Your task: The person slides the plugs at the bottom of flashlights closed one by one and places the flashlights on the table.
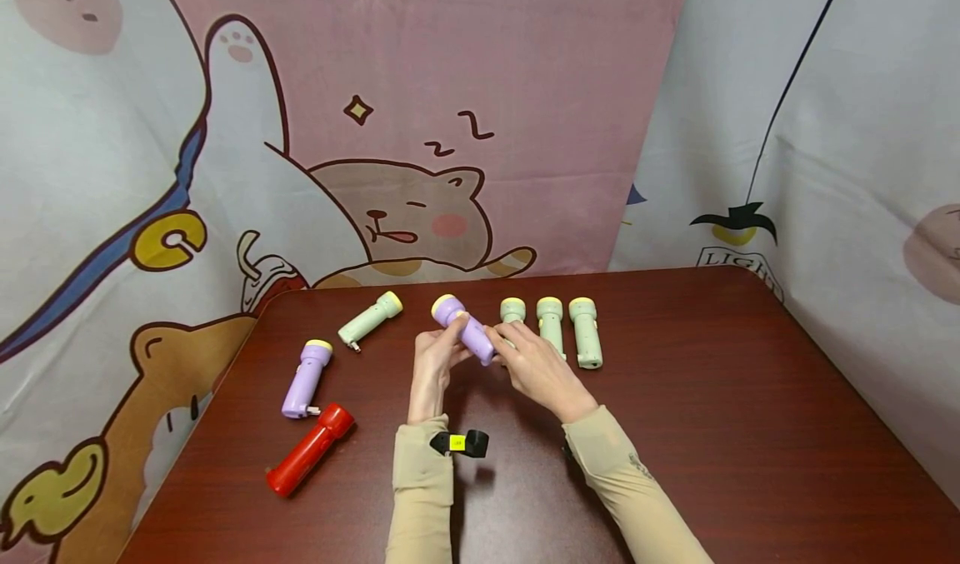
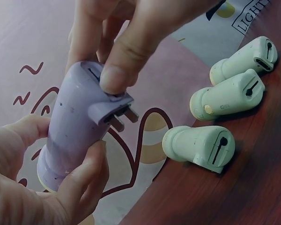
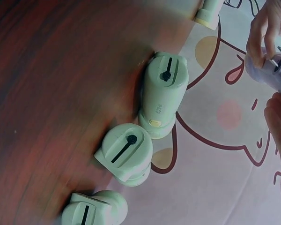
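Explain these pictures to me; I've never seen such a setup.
There is no robot here, only a person in beige sleeves. The wide picture looks forward and down from a camera on the head; the other two look from the left and right wrists. The bare left hand grips a lavender flashlight; the bare right hand pinches its tail end, beside the metal plug prongs. On the reddish-brown table lie a second lavender flashlight, a red flashlight and a pale green flashlight to the left, and three more pale green flashlights to the right.
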A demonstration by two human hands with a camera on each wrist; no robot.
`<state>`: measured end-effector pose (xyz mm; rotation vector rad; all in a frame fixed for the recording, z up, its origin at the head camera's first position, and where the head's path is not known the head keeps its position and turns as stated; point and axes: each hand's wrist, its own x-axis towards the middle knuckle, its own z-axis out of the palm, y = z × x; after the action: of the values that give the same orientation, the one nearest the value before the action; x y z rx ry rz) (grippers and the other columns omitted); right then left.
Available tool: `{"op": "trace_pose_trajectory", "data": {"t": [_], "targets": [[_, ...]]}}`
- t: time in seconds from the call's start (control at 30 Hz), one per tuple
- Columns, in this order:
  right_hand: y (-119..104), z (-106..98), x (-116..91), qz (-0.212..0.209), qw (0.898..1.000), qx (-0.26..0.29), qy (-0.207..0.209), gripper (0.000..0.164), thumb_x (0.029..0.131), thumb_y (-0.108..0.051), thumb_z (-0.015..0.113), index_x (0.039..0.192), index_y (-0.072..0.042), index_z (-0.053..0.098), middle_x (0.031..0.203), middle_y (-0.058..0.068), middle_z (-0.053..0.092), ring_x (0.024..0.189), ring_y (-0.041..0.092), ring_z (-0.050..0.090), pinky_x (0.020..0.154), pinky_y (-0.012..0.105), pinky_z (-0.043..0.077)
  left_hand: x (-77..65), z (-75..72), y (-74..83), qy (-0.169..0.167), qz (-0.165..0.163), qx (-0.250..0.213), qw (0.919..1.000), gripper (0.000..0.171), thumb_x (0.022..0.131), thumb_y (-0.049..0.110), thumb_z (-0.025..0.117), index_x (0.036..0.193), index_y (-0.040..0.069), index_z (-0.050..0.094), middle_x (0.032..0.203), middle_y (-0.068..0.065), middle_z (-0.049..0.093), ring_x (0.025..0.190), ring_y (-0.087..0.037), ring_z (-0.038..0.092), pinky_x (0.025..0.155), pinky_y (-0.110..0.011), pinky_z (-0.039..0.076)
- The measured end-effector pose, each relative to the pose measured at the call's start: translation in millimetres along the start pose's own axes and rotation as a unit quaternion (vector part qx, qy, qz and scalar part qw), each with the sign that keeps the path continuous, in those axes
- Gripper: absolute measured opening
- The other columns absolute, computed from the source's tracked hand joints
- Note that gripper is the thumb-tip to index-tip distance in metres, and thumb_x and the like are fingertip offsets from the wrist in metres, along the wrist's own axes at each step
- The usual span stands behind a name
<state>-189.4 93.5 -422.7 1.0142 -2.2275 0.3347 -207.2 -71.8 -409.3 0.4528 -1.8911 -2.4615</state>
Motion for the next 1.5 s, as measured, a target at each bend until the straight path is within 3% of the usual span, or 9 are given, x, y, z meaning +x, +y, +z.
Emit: {"op": "trace_pose_trajectory", "data": {"t": [0.23, 0.5, 0.8, 0.97, 1.17, 1.27, 1.3, 1.4, 1.5], "targets": [[1.9, 0.5, -0.9, -0.006, 1.0, -0.004, 0.016, 0.04, 0.079, -0.001, 0.068, 0.118, -0.004, 0.061, 0.107, 0.006, 0.063, 0.096, 0.02, 0.059, 0.077, 0.03, 0.053, 0.4, 1.7, 0.6, -0.003, -0.006, -0.002, 1.0, 0.047, 0.088, 0.016, 0.064, 0.111, -0.023, 0.055, 0.078, -0.012, 0.067, 0.066, -0.012, 0.066, 0.057, -0.023, 0.056], [1.9, -1.0, -1.8, 0.001, 1.0, -0.009, 0.006, 0.044, 0.076, 0.008, 0.06, 0.118, -0.005, 0.062, 0.108, 0.006, 0.064, 0.097, 0.02, 0.059, 0.076, 0.029, 0.053, 0.6, 2.5, 0.7, 0.004, -0.017, 0.005, 0.9998, 0.047, 0.087, 0.016, 0.065, 0.111, -0.022, 0.055, 0.083, -0.016, 0.067, 0.068, -0.014, 0.066, 0.058, -0.024, 0.056], [11.2, 4.5, -10.0, 0.009, 1.0, 0.002, -0.009, 0.046, 0.08, -0.009, 0.074, 0.123, -0.007, 0.059, 0.111, 0.006, 0.062, 0.098, 0.02, 0.059, 0.079, 0.03, 0.052, 0.9, 3.2, 5.5, 0.011, -0.019, 0.033, 0.9992, 0.043, 0.084, 0.018, 0.07, 0.104, -0.018, 0.059, 0.08, -0.016, 0.068, 0.064, -0.012, 0.067, 0.063, -0.029, 0.058], [20.9, 4.2, -17.7, 0.052, 0.998, 0.0, -0.022, 0.045, 0.084, -0.017, 0.072, 0.126, -0.009, 0.06, 0.113, 0.005, 0.062, 0.1, 0.021, 0.058, 0.079, 0.033, 0.053, 5.7, 0.7, 5.0, 0.022, -0.023, 0.084, 0.996, 0.047, 0.081, 0.025, 0.074, 0.104, -0.015, 0.062, 0.076, -0.009, 0.065, 0.062, -0.01, 0.063, 0.073, -0.037, 0.059], [32.2, 3.5, -26.4, 0.148, 0.987, -0.007, -0.056, 0.038, 0.088, -0.019, 0.068, 0.122, -0.003, 0.063, 0.117, 0.013, 0.062, 0.108, 0.028, 0.058, 0.086, 0.041, 0.052, 16.0, -2.2, -2.1, 0.037, -0.008, 0.155, 0.9872, 0.051, 0.077, 0.031, 0.077, 0.104, -0.011, 0.065, 0.089, -0.017, 0.068, 0.069, -0.014, 0.065, 0.079, -0.044, 0.057], [34.8, 2.7, -31.3, 0.201, 0.976, -0.001, -0.085, 0.038, 0.089, -0.021, 0.067, 0.122, -0.003, 0.062, 0.123, 0.016, 0.059, 0.112, 0.031, 0.056, 0.086, 0.043, 0.052, 21.6, -1.7, -4.8, 0.048, 0.011, 0.203, 0.9779, 0.048, 0.075, 0.031, 0.079, 0.099, -0.008, 0.068, 0.094, -0.019, 0.069, 0.071, -0.016, 0.066, 0.076, -0.044, 0.058], [35.3, 2.6, -32.8, 0.216, 0.972, 0.002, -0.094, 0.039, 0.089, -0.021, 0.067, 0.122, -0.003, 0.062, 0.124, 0.017, 0.059, 0.112, 0.032, 0.055, 0.085, 0.043, 0.052, 23.7, -1.4, -5.5, 0.054, 0.019, 0.23, 0.9714, 0.046, 0.074, 0.033, 0.079, 0.097, -0.006, 0.069, 0.093, -0.019, 0.069, 0.071, -0.017, 0.065, 0.075, -0.043, 0.058], [36.2, 2.1, -36.5, 0.246, 0.963, 0.006, -0.114, 0.039, 0.087, -0.021, 0.068, 0.121, -0.002, 0.062, 0.126, 0.018, 0.057, 0.113, 0.034, 0.055, 0.084, 0.044, 0.053, 30.7, -0.1, -7.6, 0.077, 0.039, 0.314, 0.9454, 0.043, 0.071, 0.038, 0.08, 0.09, -0.001, 0.072, 0.089, -0.016, 0.071, 0.072, -0.019, 0.064, 0.067, -0.037, 0.057], [36.8, 1.8, -38.5, 0.263, 0.956, 0.003, -0.129, 0.041, 0.086, -0.021, 0.07, 0.12, -0.001, 0.062, 0.126, 0.019, 0.055, 0.112, 0.035, 0.054, 0.083, 0.044, 0.053, 37.6, 1.4, -9.5, 0.098, 0.051, 0.387, 0.9153, 0.042, 0.069, 0.043, 0.08, 0.083, 0.004, 0.073, 0.084, -0.012, 0.072, 0.072, -0.021, 0.062, 0.058, -0.031, 0.048]]}}
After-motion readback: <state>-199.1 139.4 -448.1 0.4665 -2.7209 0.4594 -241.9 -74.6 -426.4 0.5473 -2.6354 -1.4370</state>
